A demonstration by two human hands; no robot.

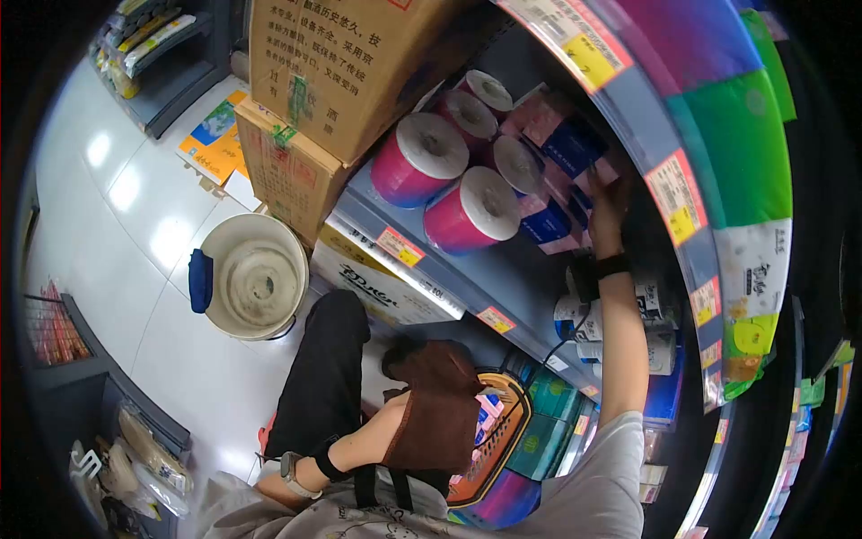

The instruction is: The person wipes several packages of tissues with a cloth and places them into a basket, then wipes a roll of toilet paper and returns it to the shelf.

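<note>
My right hand [607, 208] reaches into the shelf, its fingers against a pink-and-blue tissue pack [575, 148] at the right end of a stacked group. Beside that group stand several toilet paper rolls [432, 148] in pink-purple wrapping with white ends. A brown cloth [437, 404] drapes over my left hand in front of my body, covering its fingers; a watch and a black band show on that wrist. A dark strap circles my right wrist, with a black cable hanging near it.
Cardboard boxes [314, 81] are stacked left of the shelf [431, 269]. On the tiled floor is a white bucket [298, 260] with a blue cloth [200, 280] over its rim. An orange basket-like item [512, 418] lies below. Price-tagged shelf edges [678, 193] curve overhead at right.
</note>
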